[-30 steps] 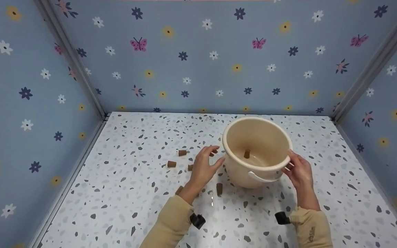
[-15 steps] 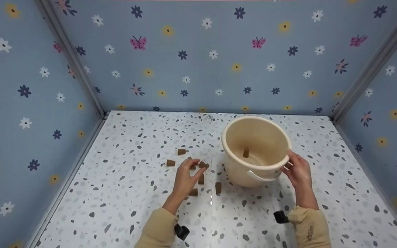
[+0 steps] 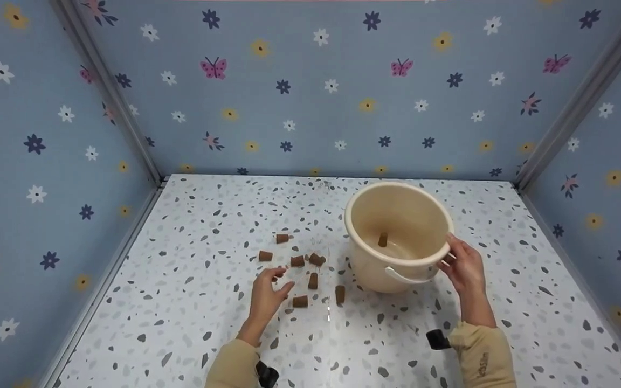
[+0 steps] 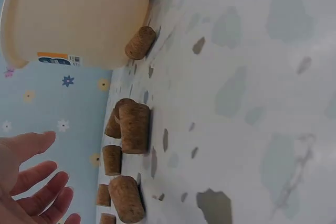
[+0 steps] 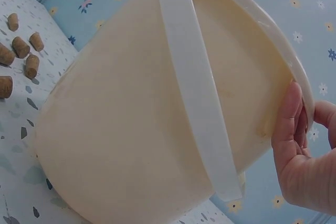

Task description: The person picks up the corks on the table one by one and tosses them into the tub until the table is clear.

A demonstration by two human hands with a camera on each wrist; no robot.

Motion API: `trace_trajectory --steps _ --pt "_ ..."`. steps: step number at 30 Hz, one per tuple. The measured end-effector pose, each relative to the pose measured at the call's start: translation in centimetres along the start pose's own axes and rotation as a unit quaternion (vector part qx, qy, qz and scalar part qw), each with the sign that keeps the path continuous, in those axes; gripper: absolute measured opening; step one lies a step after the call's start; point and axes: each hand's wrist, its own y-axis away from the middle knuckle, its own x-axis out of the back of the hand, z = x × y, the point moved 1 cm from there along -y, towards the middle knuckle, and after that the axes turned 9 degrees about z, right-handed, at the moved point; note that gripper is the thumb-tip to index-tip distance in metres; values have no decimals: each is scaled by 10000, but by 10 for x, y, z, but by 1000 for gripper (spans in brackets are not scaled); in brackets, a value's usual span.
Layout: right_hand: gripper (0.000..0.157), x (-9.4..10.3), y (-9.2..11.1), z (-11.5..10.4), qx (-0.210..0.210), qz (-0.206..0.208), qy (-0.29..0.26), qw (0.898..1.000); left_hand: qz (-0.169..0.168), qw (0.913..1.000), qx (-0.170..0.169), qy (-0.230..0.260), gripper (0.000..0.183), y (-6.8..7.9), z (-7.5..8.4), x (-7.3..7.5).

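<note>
A cream plastic bucket (image 3: 391, 272) with a white handle (image 5: 189, 77) stands right of the middle, its mouth facing up. My right hand (image 3: 467, 267) holds its right rim, fingers outside below the lip in the right wrist view. One cork (image 3: 383, 240) lies inside the bucket. Several more corks are scattered to its left, including a cork (image 3: 340, 295) close to its base and a cork (image 3: 300, 302) nearest me. My left hand (image 3: 268, 296) hovers left of these corks with relaxed, parted fingers and nothing between them.
The corks sit on a white speckled tabletop (image 3: 181, 302). Patterned blue panels (image 3: 310, 91) enclose the back and both sides. Two corks (image 3: 266, 256) (image 3: 282, 238) lie farthest left, beyond my left hand's fingertips.
From beside the bucket's left side, my left hand has swung left and toward me, uncovering the corks it hid before. My right hand and the bucket stay in place.
</note>
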Motion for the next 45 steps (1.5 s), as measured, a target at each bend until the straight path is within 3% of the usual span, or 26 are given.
trace_trajectory --steps 4,7,8,12,14,18,20,22,27,28,30,34,36,45 --pt "30 -41 69 -47 -88 106 175 9998 19 9994 260 -234 30 4 -10 3" --pt "29 -57 96 -65 -103 101 146 9998 -57 9980 508 -376 30 6 -15 5" --pt "29 -57 95 -65 -106 85 135 9998 -84 9974 593 -404 30 7 -16 6" --pt "21 -33 60 -42 -76 -281 -237 9993 -126 9948 860 -534 29 11 -23 7" --pt "19 -31 56 -40 -65 -351 -295 9989 -106 9939 950 -557 28 12 -26 7" --pt "24 -54 91 -62 -139 48 12 9999 -87 9923 1053 -650 28 13 -31 6" --pt "25 -58 95 -64 -172 166 56 9997 -99 9915 1074 -730 27 14 -32 6" --pt "26 -50 82 -55 -131 193 92 9997 -101 9905 1096 -828 26 15 -33 6" --pt "32 -11 21 -14 -112 29 91 9999 -84 9875 1201 -1016 25 17 -34 5" --pt "32 -11 20 -15 -181 41 165 9997 -77 9872 1216 -1025 24 17 -34 5" --pt "31 -21 35 -25 -236 165 203 9994 -66 9873 1200 -1041 23 18 -34 4" --pt "18 -59 100 -69 -439 281 126 9986 -35 9883 1085 -1070 18 18 -34 5" --pt "16 -68 115 -78 -477 319 -20 9984 -24 9885 1057 -1082 17 18 -35 5" --pt "21 -67 110 -77 -558 414 -70 9976 21 9907 1093 -811 16 15 -33 4"
